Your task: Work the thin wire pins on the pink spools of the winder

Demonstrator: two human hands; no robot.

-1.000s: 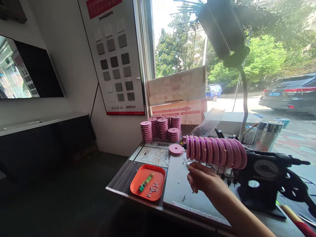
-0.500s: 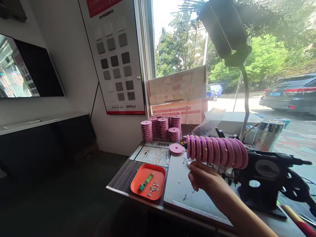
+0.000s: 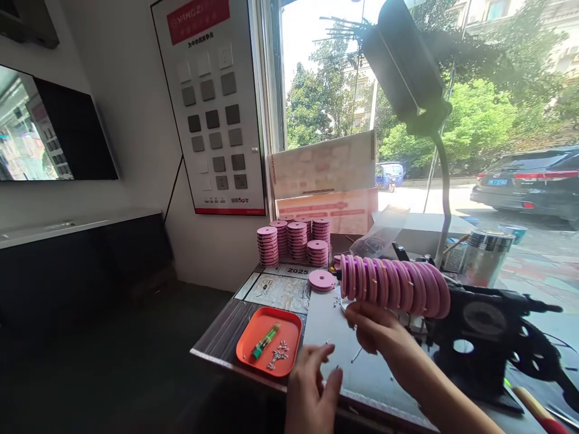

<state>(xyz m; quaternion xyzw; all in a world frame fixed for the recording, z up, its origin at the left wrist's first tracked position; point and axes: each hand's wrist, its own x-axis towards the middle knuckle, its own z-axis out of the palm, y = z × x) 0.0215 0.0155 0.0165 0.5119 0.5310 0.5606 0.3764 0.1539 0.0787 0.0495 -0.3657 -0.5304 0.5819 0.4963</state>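
Observation:
A row of pink spools point(image 3: 393, 284) sits on the shaft of a black hand-cranked winding machine point(image 3: 482, 322). My right hand point(image 3: 373, 325) is just below the left end of that row, thumb and fingers pinched together; what they hold, if anything, is too small to make out. Under it, a short thin strand point(image 3: 357, 354) shows against the white board point(image 3: 337, 337). Over the board's front left edge, my left hand point(image 3: 312, 386) has thumb and fingers apart, with nothing in them. Beside it lies an orange tray point(image 3: 244, 349) with a green-capped tube point(image 3: 266, 342) and small metal pieces point(image 3: 278, 355).
Stacks of pink spools point(image 3: 297, 241) stand at the back of the table, and a single pink spool point(image 3: 322, 279) lies nearer. A lamp point(image 3: 407, 72) leans over the machine. A metal canister point(image 3: 488, 256) is behind it, and a red-and-wood handle point(image 3: 538, 410) lies front right.
My left hand has come into view from below, to the right of the orange tray. My right hand stays pinched under the spools. The view has shifted slightly.

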